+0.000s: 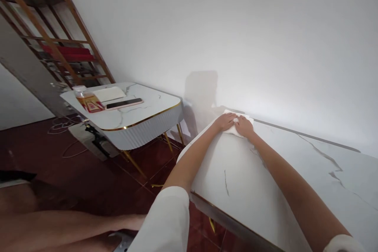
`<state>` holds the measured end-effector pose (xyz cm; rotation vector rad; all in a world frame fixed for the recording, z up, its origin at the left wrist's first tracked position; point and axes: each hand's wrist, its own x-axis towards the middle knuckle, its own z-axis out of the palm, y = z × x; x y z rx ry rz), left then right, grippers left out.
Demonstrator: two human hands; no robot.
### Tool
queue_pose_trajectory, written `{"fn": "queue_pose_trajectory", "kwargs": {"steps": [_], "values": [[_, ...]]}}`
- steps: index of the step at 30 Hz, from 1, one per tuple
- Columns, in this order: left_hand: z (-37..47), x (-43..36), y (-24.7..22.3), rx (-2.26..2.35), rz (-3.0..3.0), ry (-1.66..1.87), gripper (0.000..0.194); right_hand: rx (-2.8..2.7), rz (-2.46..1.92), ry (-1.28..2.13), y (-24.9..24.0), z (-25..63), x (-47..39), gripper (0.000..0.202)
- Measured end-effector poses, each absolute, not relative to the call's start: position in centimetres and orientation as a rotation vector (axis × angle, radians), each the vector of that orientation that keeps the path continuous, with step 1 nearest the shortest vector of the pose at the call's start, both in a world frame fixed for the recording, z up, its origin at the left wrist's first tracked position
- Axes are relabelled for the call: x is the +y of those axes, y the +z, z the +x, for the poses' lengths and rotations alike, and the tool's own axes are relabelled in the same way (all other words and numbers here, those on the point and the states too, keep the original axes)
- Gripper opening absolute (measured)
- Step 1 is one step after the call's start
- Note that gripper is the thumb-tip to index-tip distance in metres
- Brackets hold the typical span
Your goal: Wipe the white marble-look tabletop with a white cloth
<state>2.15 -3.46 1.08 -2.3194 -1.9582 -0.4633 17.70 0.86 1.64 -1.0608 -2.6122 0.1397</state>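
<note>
Left hand [226, 120] presses nearly flat, right hand [245, 126] curls, grip unclear, on a cloth [234, 133] by the wall [280, 63] edge of the worktop [248, 193]; work appears under way, amounts done and left unclear.

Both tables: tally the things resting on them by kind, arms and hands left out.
White cloth: 1
Bottle: 1
Phone: 1
Flat cream item, paper or cloth, I can't tell which: 1
Total: 4

Both arms reach forward, left hand [226, 121] and right hand [244, 126] flat together.
</note>
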Motion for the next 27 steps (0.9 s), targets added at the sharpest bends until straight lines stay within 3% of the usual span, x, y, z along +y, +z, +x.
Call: {"fn": "queue_pose_trajectory", "kwargs": {"steps": [12, 21, 27], "values": [[-3.0, -3.1, 1.0, -1.973, -2.325, -0.423, 0.056, -2.654, -0.955, 0.075, 0.9, 13.3, 0.2, 0.054], [-3.9, -12.9, 0.8, -1.874, -2.448, -0.407, 0.064, -2.710, -0.719, 0.042, 2.0, 13.5, -7.9, 0.046], [-3.6, -20.4, 0.6, -1.894, -2.379, -0.342, 0.073, -2.657, -0.729, 0.184, 1.4, 14.3, -14.5, 0.063]]}}
